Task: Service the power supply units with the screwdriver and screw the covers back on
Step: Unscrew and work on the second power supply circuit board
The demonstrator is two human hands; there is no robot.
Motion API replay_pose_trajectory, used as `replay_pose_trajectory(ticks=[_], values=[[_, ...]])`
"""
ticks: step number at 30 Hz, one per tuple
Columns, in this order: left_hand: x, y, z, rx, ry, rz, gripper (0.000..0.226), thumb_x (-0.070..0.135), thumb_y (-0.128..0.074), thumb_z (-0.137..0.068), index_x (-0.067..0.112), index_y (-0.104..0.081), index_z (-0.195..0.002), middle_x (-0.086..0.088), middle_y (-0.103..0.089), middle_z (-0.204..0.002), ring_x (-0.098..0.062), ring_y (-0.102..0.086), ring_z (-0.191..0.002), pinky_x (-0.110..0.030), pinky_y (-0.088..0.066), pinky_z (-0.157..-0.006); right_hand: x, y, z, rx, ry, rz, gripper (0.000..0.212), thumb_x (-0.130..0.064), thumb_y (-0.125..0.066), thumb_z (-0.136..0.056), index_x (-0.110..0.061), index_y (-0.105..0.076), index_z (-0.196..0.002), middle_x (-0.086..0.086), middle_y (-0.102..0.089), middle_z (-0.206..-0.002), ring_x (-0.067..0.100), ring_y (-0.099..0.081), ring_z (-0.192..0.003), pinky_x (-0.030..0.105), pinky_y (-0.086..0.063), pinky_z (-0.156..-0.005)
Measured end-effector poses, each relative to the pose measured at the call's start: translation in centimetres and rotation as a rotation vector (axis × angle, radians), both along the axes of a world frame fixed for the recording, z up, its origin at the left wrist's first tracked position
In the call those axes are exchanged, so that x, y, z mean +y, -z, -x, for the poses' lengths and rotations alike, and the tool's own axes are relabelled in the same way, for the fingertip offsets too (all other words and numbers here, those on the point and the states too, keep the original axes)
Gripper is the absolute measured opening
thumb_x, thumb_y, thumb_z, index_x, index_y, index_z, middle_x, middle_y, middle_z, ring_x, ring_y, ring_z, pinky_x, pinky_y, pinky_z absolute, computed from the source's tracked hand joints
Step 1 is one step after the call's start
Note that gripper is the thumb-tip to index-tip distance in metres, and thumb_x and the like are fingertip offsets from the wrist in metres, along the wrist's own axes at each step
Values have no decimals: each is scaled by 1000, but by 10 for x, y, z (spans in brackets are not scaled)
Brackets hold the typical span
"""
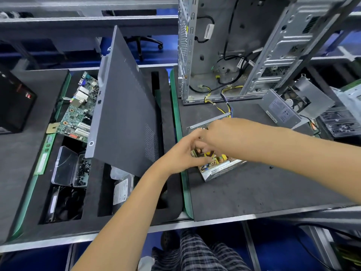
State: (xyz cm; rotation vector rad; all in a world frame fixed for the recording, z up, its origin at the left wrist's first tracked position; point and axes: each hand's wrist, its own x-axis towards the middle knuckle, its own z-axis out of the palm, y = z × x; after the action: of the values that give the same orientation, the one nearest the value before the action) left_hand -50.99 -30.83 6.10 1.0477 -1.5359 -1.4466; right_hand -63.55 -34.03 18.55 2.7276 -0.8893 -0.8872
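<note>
An open power supply unit point(218, 167) lies on the dark mat, its circuit board with yellow parts showing. Its perforated metal wall point(199, 125) stands at the far side. My left hand point(181, 153) reaches into the unit from the left with curled fingers. My right hand point(220, 133) comes across from the right and covers the middle of the unit. What the fingers hold is hidden. A second power supply point(281, 110) with its cover point(314, 94) lifted and fan showing sits at the back right. No screwdriver is visible.
An empty computer case point(224, 49) stands behind the unit, yellow and black cables point(220, 106) running from it. A grey side panel point(125, 106) leans in the foam tray point(25, 153) at left, beside a motherboard point(80, 112), a clear screw box point(68, 167) and a hard drive point(122, 190).
</note>
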Motion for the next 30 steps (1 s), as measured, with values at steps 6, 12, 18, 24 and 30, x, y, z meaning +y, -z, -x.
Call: replay_pose_trajectory(ticks=[6, 12, 18, 24, 30], values=[[1, -2, 3, -19, -55, 26, 25, -2, -78, -78, 6, -69, -101, -8, -73, -94, -10, -61, -94, -38, -50, -95, 10, 5, 15, -135, 48, 117, 16, -13, -51, -93, -17, -52, -109, 5, -45, -97, 24, -60, -78, 27, -35, -54], [1, -5, 2, 48, 99, -60, 44, -12, -69, -82, 23, -57, -105, 17, -65, -74, 1, -64, -84, -17, -49, -82, 12, 8, 13, -96, 10, 106, 21, -10, -52, -90, -13, -50, -111, 3, -56, -106, 25, -63, -87, 31, -38, -59], [-3, -6, 1, 90, 19, -45, 32, -2, -74, -82, 28, -72, -95, 4, -64, -97, -4, -59, -91, -19, -44, -86, 13, 7, 22, -140, 85, 49, 43, -2, -58, -81, -18, -43, -118, 0, -40, -94, 15, -50, -67, 24, -24, -45], [4, -2, 4, 127, 92, -132, 38, -9, -70, -83, 16, -56, -108, 11, -74, -87, -6, -68, -94, -18, -50, -82, 16, 11, 13, -92, 51, 215, 13, -16, -47, -95, -17, -57, -104, -2, -48, -72, 23, -63, -80, 25, -30, -51], [0, 1, -6, 172, 63, -166, 23, -3, -67, -88, 17, -69, -100, -2, -65, -103, -9, -61, -97, -30, -49, -89, 14, 6, 20, -205, 33, -2, 47, 4, -56, -77, -16, -40, -116, 1, -34, -93, 19, -50, -69, 26, -29, -47]])
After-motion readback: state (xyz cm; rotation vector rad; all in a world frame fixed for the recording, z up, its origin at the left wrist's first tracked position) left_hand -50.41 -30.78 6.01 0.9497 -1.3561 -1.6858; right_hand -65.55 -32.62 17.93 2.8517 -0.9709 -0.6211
